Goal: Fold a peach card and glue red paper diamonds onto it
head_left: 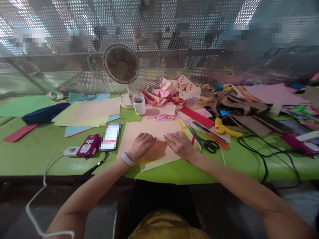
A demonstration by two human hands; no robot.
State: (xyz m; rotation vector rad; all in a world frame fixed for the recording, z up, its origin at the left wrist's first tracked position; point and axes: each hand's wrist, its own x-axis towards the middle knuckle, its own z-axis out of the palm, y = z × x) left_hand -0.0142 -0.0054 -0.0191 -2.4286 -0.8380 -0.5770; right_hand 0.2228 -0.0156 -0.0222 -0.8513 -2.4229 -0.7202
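Note:
Several large peach paper sheets (129, 131) lie stacked on the green table in front of me, with yellowish sheets showing below. In the middle, a darker orange-peach sheet of paper (159, 150) has its far edge between my hands. My left hand (142, 146), with a white band at the wrist, curls its fingers on that edge from the left. From the right, my right hand (180, 145) rests bent fingers on the same edge. Both thumbs are mostly hidden. Black-handled scissors (209, 145) lie just right of my right hand, near a utility knife (211, 132).
A phone (110, 136), purple power bank (88, 146) and white cable sit left. Behind stand a white cup (139, 105) and a fan (121, 64). A heap of pink dotted paper pieces (174, 89) lies at the back. Right are a yellow glue gun (225, 128) and black cables (264, 156).

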